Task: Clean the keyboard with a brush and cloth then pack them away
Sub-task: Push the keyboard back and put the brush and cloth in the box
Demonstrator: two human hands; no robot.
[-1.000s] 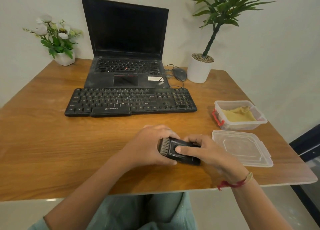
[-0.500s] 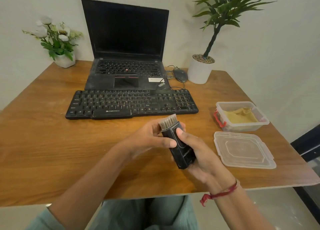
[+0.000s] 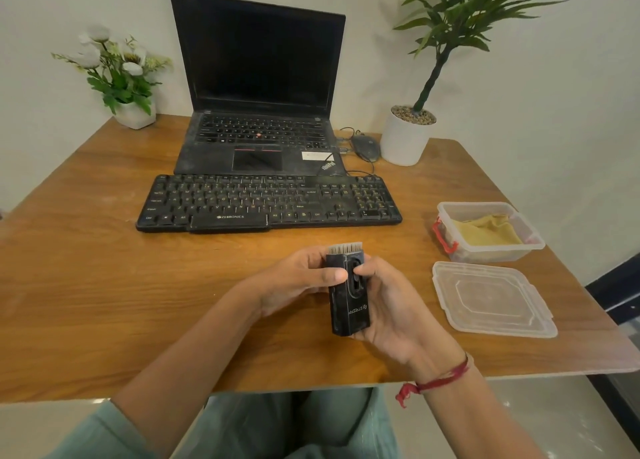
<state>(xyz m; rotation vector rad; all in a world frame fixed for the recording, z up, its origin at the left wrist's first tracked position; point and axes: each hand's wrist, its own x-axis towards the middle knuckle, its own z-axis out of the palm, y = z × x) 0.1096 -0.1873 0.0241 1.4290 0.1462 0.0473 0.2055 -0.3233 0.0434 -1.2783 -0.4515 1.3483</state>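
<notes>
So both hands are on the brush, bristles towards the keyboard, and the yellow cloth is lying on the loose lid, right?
Not the lid: in the head view the yellow cloth lies inside the open container, with the lid bare beside it. The left hand and right hand do hold the brush, bristles towards the keyboard.

The back of the brush (image 3: 347, 306) is hidden by the left hand (image 3: 298, 282) and right hand (image 3: 394, 308). The potted plant (image 3: 446, 33) is cut off by the upper edge; most legends on the keyboard (image 3: 270, 202) cannot be read.
</notes>
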